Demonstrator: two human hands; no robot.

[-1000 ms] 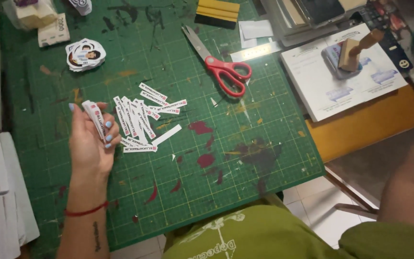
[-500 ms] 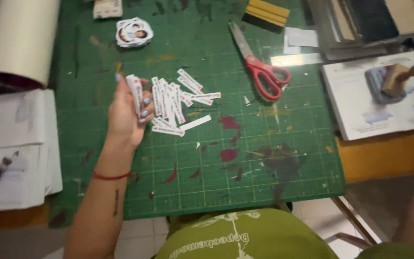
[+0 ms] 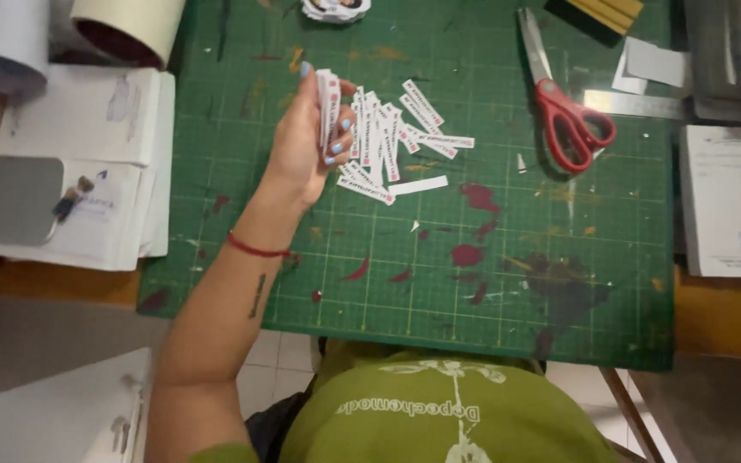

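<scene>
Head view, the only one here, looking straight down at a green cutting mat (image 3: 559, 343) that's pretty well stained with red and dark paint blotches. The left hand (image 3: 306, 141) is curled around a small stack of paper strips (image 3: 328, 107), thumb on one side and fingers wrapped over the other, so it's pinching the bundle edge-up just above the mat. Right beside the fingertips is the loose pile of strips (image 3: 396, 141), white with little printed marks, fanned out and overlapping on the mat, with one plain white strip (image 3: 418, 185) lying a bit apart at the lower edge. So going by how things lie, I'd say a part of the strips is already gathered into the hand and a good dozen or so are still on the mat waiting. The right hand isn't in the shot at all, so can't say what it's doing. Red-handled scissors (image 3: 572, 120) sit untouched to the right, well apart from the pile, with a metal ruler (image 3: 636, 103) near them. Off the left edge of the mat there's a stack of white papers (image 3: 87, 180) and a rolled-up sheet (image 3: 126, 26) at the top corner.
</scene>
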